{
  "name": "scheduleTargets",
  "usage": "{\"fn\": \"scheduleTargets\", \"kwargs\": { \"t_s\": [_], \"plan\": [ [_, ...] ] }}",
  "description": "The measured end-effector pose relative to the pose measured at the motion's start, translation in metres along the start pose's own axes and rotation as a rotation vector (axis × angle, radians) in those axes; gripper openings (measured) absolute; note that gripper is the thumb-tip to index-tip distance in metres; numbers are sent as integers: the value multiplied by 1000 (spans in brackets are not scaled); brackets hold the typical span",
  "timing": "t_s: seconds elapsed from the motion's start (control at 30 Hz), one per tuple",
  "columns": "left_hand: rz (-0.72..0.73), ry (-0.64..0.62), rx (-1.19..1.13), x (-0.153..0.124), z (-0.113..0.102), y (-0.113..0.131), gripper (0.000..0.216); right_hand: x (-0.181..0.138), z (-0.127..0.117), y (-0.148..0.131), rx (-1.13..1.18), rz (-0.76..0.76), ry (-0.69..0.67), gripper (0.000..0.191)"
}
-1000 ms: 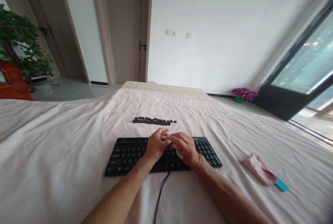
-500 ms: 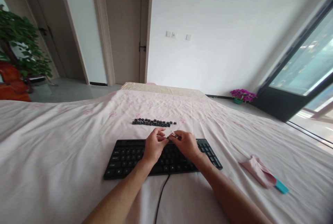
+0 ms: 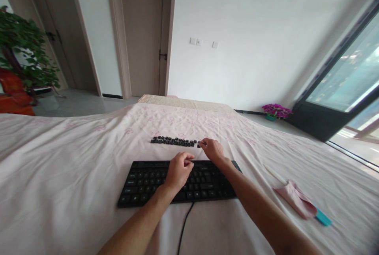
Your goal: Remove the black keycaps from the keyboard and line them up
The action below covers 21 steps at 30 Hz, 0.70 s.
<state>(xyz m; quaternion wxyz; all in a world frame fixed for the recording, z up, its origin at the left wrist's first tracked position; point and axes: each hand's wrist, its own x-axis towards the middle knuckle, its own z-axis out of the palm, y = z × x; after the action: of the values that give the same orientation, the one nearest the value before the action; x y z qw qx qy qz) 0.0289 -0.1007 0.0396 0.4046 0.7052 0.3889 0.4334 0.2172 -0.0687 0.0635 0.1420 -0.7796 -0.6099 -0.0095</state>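
A black keyboard [image 3: 145, 184] lies flat on the bed cover, its cable running towards me. Above its upper middle hovers my left hand [image 3: 178, 171], fingers loosely curled, thumb apart from them, nothing visible in it. Beyond the keyboard, loose black keycaps [image 3: 173, 142] are set out in two rough rows. My right hand [image 3: 212, 149] is at the right end of these rows, closed round a thin wire keycap puller [image 3: 201, 141], mostly hidden by the fingers. One keycap [image 3: 199, 146] sits just under its fingertips, at the end of the nearer row.
A pink cloth [image 3: 296, 199] and a brush with a blue end [image 3: 323, 218] lie on the bed cover [image 3: 74, 176] to the right. Purple flowers [image 3: 276, 110] stand on the floor beyond, by the glass door. A leafy plant [image 3: 26, 49] stands far left.
My right hand has moved forward from over the keyboard to the keycap rows, and a keycap now shows at the nearer row's right end. My left hand has come slightly towards me.
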Motion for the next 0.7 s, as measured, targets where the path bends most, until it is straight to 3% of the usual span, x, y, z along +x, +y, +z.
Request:
{"fn": "scheduleTargets", "kwargs": {
  "t_s": [0.7],
  "plan": [
    [17,-25,56,-1,-2,5,22,17,18,-2,18,-45,-15,22]
  ]
}}
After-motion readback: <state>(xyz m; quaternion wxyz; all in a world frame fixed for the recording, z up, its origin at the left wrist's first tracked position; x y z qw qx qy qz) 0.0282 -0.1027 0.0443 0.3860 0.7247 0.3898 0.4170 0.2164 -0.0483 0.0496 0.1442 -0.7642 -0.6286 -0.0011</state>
